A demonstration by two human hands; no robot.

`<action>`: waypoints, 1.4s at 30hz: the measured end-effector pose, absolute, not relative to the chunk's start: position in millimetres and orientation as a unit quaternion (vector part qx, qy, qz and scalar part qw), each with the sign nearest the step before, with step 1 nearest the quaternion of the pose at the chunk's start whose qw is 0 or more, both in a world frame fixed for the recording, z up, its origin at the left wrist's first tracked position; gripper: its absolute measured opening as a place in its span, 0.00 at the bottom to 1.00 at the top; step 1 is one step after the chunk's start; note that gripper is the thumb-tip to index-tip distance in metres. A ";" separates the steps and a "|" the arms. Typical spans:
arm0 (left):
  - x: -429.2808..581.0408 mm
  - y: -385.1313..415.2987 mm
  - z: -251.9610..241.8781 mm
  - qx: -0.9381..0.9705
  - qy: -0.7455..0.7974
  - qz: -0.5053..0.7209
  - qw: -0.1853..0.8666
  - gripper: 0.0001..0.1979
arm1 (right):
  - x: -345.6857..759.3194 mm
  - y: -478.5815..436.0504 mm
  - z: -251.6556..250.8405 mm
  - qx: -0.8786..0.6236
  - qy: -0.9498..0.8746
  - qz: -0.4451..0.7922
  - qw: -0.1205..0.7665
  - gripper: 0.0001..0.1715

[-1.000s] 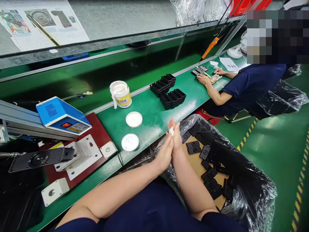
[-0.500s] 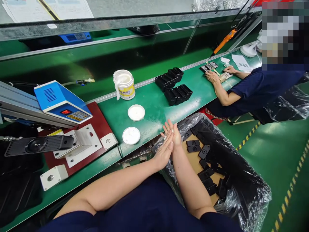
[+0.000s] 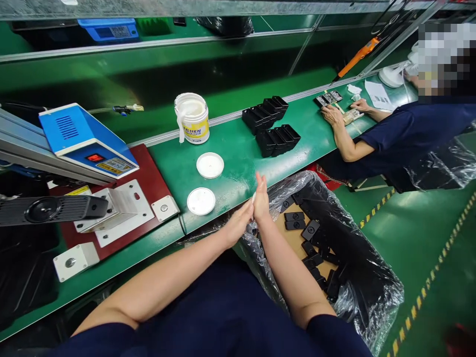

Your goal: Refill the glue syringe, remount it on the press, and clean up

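My left hand and my right hand are pressed palm to palm over the near edge of the bench, fingers stretched out straight. A small bit of something white shows between them; its kind is hard to make out. To their left, two round white lids lie on the green bench top. Behind the lids stands an open white tub with a yellow label, a white strip of material hanging over its rim.
A press with a blue housing and two button boxes stands left. Black plastic housings sit in rows behind my hands. A plastic-lined box of black parts is below right. A co-worker's hand handles parts at the right.
My hands have shifted slightly left and now meet more squarely, the fingers closer together. Less white shows between them. The whole view has tilted downward a little.
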State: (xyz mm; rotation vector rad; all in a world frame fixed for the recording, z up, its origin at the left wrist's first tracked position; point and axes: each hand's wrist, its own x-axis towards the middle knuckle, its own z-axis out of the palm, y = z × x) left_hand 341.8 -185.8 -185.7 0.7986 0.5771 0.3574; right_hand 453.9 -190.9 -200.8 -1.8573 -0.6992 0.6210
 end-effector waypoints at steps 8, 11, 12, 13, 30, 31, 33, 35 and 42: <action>328.7 -158.2 -184.6 0.412 0.401 0.218 0.788 0.19 | 437.2 -209.9 -199.9 -0.667 -0.217 0.398 0.591 0.46; 327.0 -162.6 -187.3 0.482 0.410 0.219 0.743 0.19 | 419.3 -224.1 -197.5 -0.654 -0.252 0.422 0.575 0.41; 326.6 -164.3 -188.5 0.494 0.415 0.219 0.732 0.20 | 414.9 -225.7 -197.3 -0.655 -0.266 0.426 0.565 0.39; 326.4 -166.0 -189.6 0.503 0.419 0.220 0.723 0.23 | 411.8 -225.5 -197.3 -0.657 -0.271 0.425 0.560 0.37; 329.3 -164.6 -171.8 0.508 0.412 0.175 0.736 0.24 | 423.5 -222.0 -158.3 -0.762 -0.557 0.247 0.218 0.46; 328.4 -169.8 -170.8 0.528 0.416 0.171 0.720 0.24 | 426.2 -217.0 -160.7 -0.764 -0.551 0.266 0.204 0.44; 323.0 -180.6 -168.7 0.552 0.423 0.175 0.697 0.21 | 434.9 -208.5 -165.9 -0.745 -0.550 0.334 0.174 0.41; 314.2 -189.1 -166.3 0.605 0.410 0.184 0.657 0.17 | 447.3 -203.9 -170.0 -0.683 -0.570 0.423 0.172 0.46; 293.0 -177.2 -169.2 0.666 0.332 0.178 0.644 0.14 | 469.3 -218.6 -169.1 -0.568 -0.438 0.590 0.370 0.63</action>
